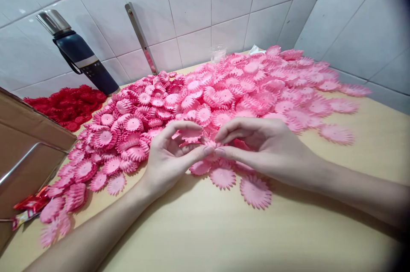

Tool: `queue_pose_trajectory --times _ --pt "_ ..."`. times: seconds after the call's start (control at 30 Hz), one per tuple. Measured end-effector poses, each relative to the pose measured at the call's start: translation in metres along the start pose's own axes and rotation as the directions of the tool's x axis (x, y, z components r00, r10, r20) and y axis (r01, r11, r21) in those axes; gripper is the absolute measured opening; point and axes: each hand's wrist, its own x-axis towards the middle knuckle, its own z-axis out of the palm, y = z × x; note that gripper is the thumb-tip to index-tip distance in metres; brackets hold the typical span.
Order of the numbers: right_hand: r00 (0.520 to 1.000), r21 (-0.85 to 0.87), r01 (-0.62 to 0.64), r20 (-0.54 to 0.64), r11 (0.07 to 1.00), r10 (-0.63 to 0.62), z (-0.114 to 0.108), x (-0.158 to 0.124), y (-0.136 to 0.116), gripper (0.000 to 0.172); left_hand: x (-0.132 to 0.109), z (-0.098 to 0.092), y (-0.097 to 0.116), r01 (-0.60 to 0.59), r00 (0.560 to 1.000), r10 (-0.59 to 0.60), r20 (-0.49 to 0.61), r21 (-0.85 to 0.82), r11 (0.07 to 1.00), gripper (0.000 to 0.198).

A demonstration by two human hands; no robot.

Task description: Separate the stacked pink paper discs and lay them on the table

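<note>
My left hand (174, 156) and my right hand (256, 146) meet over the near edge of a big heap of pink flower-shaped pieces (224, 97) with fringed rims. Between the thumbs and fingertips of both hands is a small pink flower piece (210, 144), pinched from either side and partly hidden by the fingers. Another pink fringed disc shows in the curl of my left hand; whether it is held or lies behind cannot be told. Just below the hands, two loose light pink discs (255, 191) (222, 178) lie flat on the table.
A dark blue bottle (88, 56) with a steel cap stands at the back left beside a red heap (68, 103). A cardboard box (28, 148) and a red wrapper (32, 203) are at the left edge. A metal strip (139, 33) leans on the tiled wall (192, 3). A clear cup (218, 53) stands behind the heap.
</note>
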Motion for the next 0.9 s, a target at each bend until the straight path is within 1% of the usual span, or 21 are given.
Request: queue_pose_trajectory --times 0.03,0.1,0.27,0.47,0.53,0.63,0.7,0.8,0.83,0.9 --pt "0.999 -0.023 0.023 -0.025 0.999 -0.024 -0.0007 0.0006 -0.0002 0.015 0.0002 0.0004 0.0002 -0.004 1.0 0.004 -0.004 -0.004 1.0 0.029" --pt "0.998 -0.025 0.031 -0.051 0.999 -0.032 -0.0016 0.0012 -0.0021 0.016 0.0004 0.0008 0.0007 -0.008 1.0 0.008 -0.005 -0.013 1.0 0.029" --pt "0.996 0.119 -0.057 -0.066 0.991 0.065 0.0005 -0.0003 -0.009 0.024 0.0008 0.0001 0.0007 -0.045 0.999 0.046 -0.013 0.004 0.999 0.026" --pt "0.985 0.139 -0.093 -0.135 0.986 0.112 0.0017 -0.0002 -0.0093 0.032 0.0018 0.0 0.0032 -0.066 0.998 0.066 -0.016 0.018 0.998 0.024" --pt "0.982 0.145 -0.096 -0.147 0.985 0.117 0.0015 0.0 -0.0089 0.033 0.0015 -0.0006 0.0044 -0.057 0.998 0.057 0.0 0.04 0.998 0.021" --pt "0.98 0.148 -0.1 -0.156 0.984 0.123 0.0015 -0.001 -0.0087 0.034 0.0004 -0.0021 0.0056 -0.041 0.997 0.035 0.067 0.09 0.995 0.017" --pt "0.982 0.153 -0.106 -0.141 0.982 0.128 0.0016 -0.0024 -0.0084 0.033 -0.0002 -0.0027 0.006 -0.031 0.992 0.017 0.127 0.105 0.994 0.013" --pt "0.99 0.19 -0.112 -0.066 0.975 0.126 0.0019 -0.0039 -0.0073 0.031 -0.0004 -0.0028 0.0055 -0.034 0.98 0.01 0.2 0.119 0.992 0.011" --pt "0.992 0.193 -0.111 -0.044 0.975 0.122 0.002 -0.0041 -0.0068 0.03 -0.0004 -0.0029 0.0049 -0.05 0.979 0.023 0.204 0.127 0.991 0.014" --pt "0.994 0.181 -0.107 -0.015 0.978 0.112 0.0017 -0.0041 -0.0057 0.028 -0.0006 -0.0034 0.0033 -0.096 0.982 0.07 0.174 0.146 0.985 0.024"
